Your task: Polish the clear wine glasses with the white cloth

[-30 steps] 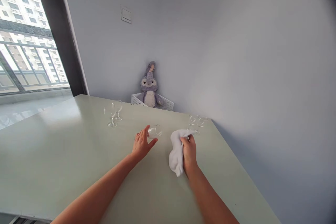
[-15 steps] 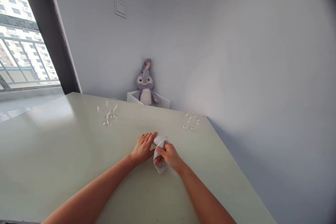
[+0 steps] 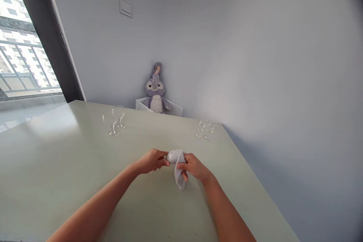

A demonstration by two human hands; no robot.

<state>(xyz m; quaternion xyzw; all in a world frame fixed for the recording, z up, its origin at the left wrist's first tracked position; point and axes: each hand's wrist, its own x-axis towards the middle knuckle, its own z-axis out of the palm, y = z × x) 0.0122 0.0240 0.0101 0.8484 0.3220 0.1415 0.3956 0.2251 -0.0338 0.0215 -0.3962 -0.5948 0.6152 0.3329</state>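
Over the desk (image 3: 141, 211), left hand (image 3: 154, 161) has shifted to pinching glass (image 3: 171, 157) near stem, freeing bowl for cloth (image 3: 180, 179) gripped in right hand (image 3: 196, 167).

Cloth (image 3: 179, 174) seemingly inside glass (image 3: 171, 156)

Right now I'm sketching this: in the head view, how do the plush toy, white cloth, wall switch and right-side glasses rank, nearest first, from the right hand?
1. White cloth: held in the right hand.
2. Right-side glasses: farther back on the table.
3. Plush toy: in the basket behind the table.
4. Wall switch: high up, leftmost.
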